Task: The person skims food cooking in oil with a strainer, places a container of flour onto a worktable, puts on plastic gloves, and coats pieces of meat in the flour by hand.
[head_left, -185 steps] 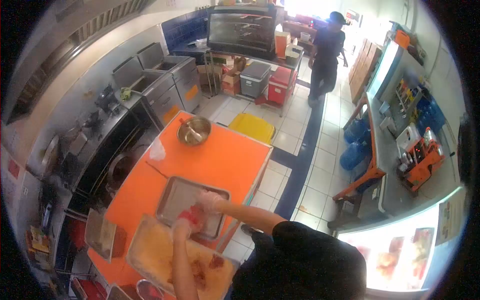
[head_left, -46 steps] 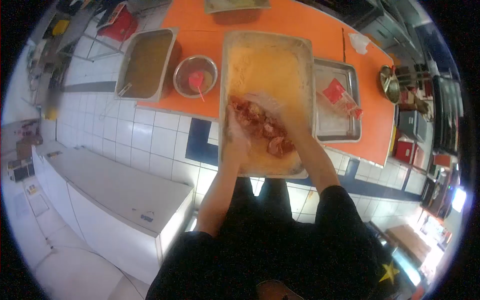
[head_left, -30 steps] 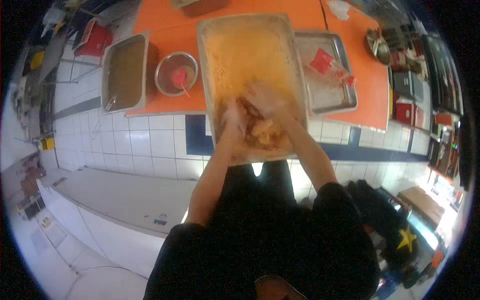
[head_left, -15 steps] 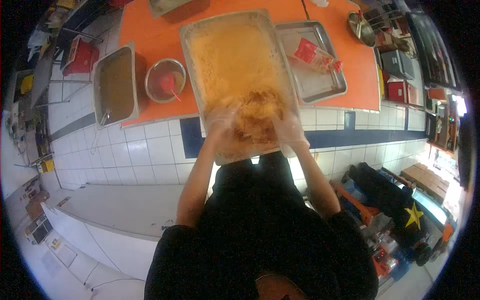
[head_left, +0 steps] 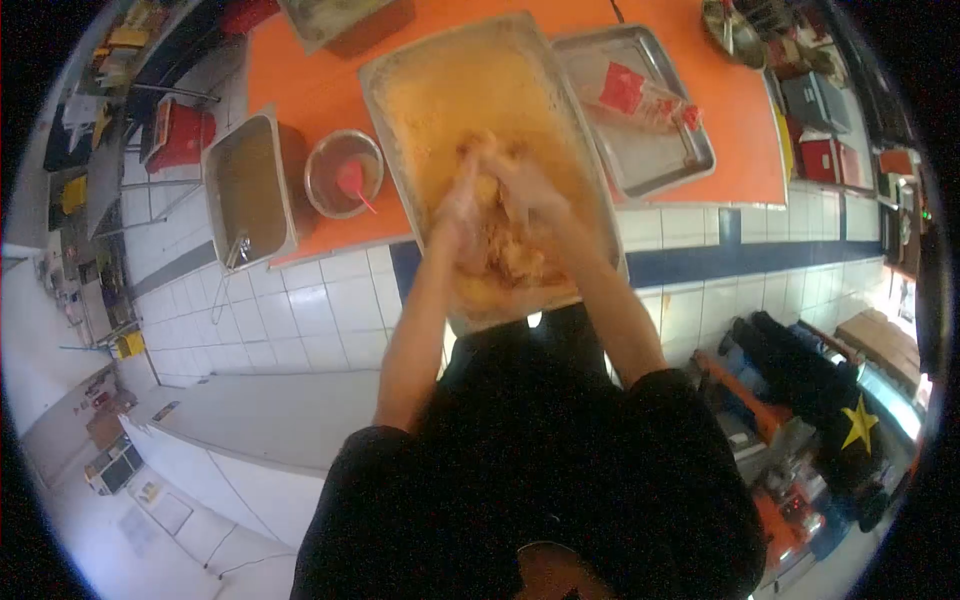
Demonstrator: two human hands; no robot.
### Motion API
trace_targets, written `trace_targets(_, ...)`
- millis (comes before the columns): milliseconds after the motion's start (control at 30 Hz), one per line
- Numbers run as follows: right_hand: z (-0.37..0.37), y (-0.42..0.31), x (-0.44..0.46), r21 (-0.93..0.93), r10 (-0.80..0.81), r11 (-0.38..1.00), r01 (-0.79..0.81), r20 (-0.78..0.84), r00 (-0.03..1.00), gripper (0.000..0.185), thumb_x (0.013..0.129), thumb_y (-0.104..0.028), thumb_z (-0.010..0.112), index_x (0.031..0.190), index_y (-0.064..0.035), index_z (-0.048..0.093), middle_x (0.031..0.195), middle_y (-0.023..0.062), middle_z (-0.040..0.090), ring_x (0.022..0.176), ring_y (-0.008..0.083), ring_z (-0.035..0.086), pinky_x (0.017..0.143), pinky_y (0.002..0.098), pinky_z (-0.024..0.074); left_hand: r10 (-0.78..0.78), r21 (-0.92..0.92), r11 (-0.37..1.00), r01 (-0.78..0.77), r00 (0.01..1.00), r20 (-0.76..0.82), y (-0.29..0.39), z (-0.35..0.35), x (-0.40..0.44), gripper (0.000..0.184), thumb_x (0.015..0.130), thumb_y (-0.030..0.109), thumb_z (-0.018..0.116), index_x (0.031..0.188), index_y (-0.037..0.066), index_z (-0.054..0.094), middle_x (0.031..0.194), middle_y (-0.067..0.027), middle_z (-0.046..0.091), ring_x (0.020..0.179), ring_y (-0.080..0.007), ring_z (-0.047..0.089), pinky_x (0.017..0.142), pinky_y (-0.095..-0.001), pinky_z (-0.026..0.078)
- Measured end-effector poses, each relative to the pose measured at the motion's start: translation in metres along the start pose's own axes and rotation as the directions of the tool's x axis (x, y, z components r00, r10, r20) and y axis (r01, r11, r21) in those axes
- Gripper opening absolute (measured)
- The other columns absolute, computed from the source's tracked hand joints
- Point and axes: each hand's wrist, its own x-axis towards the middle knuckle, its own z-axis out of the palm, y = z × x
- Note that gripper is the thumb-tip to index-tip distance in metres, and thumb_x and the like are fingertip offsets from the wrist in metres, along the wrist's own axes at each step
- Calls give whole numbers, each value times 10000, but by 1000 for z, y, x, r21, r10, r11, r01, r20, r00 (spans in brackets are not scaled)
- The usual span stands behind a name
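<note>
A large metal tray holds a layer of yellow-orange powder. Reddish-brown, powder-coated food pieces lie heaped in its near half; their exact kind is unclear. My left hand and my right hand are close together over the middle of the tray, fingers pointing inward and away from me. Both seem to wear thin clear gloves. A yellowish coated lump shows between them. Motion blur smears the fingers, so whether either hand grips a piece is not visible.
Left on the orange table are a steel bowl with a pink-handled utensil and a deep metal pan of brownish liquid. At right, a shallow tray holds a red-and-clear plastic bag. A metal bowl stands beyond.
My hands have moved from the near sides of the heap inward and farther up the tray, coming together. The coated pieces have shifted, and the whole view has moved slightly.
</note>
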Motion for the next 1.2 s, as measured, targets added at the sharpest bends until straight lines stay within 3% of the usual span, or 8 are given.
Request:
trace_targets(133,-58,-68,-24,561,581,626,-543,130,804,271,1018,-256,466,1171,-66,583,1032,191,671,1016,312,668,826,468,511,53,-191,981,-30,992,113,-3,-34,-18,878,922,681,498,1542,87,316,1543,-140,391,1344,-313,438,1133,-475,324)
trace_targets(200,-59,-36,-41,-570,255,804,-169,74,964,243,1009,-218,491,1142,-42,593,996,186,656,1045,321,655,856,489,499,-83,-100,992,79,996,-43,-12,-24,-29,824,941,660,475,1504,66,378,1512,-156,431,1300,-331,488,1108,-466,357)
trace_targets(333,14,39,-104,-544,34,839,3,57,998,266,976,-174,465,1148,-16,592,1113,199,642,1088,329,628,928,495,474,-124,751,612,249,968,-220,-60,-20,-45,823,910,701,501,1393,35,535,1391,-152,549,1154,-279,584,965,-433,480)
trace_targets(733,-19,-85,-36,149,455,864,-481,179,872,427,960,-379,477,1192,-60,641,1221,225,639,1116,383,605,954,411,484,-178,-535,843,47,964,-196,-58,-3,-33,656,975,594,454,1310,43,568,1233,-186,630,1065,-345,595,966,-410,440)
trace_targets(867,-53,-38,-22,-184,212,963,-197,65,975,551,910,-505,532,1222,-64,642,1194,193,668,1112,363,618,966,409,477,519,341,843,-416,794,-315,-21,-21,-29,561,1001,527,445,1250,46,587,1111,-136,639,1006,-300,577,938,-382,434)
trace_targets(933,-63,6,-16,-238,-40,970,52,55,998,606,904,-556,539,1229,-54,641,1171,173,682,1114,328,626,979,414,467,87,218,975,48,817,-570,34,-7,-56,479,1020,447,431,1163,28,614,985,-124,669,935,-318,610,853,-406,468)
trace_targets(1033,-57,-7,8,185,591,802,-568,-113,799,651,928,-617,478,1253,-79,646,1174,152,691,1113,309,636,993,433,449,241,420,907,-16,838,-489,40,-8,-38,506,1004,472,445,1266,49,537,1140,-151,590,1060,-326,554,929,-423,435)
trace_targets(1200,-15,2,92,-291,204,935,-201,-23,979,747,958,-666,406,1363,-59,563,1264,187,652,1185,328,602,1091,425,386,277,714,700,-13,927,-254,14,-40,73,718,967,534,482,1524,102,347,1527,-219,392,1373,-347,414,1117,-466,351)
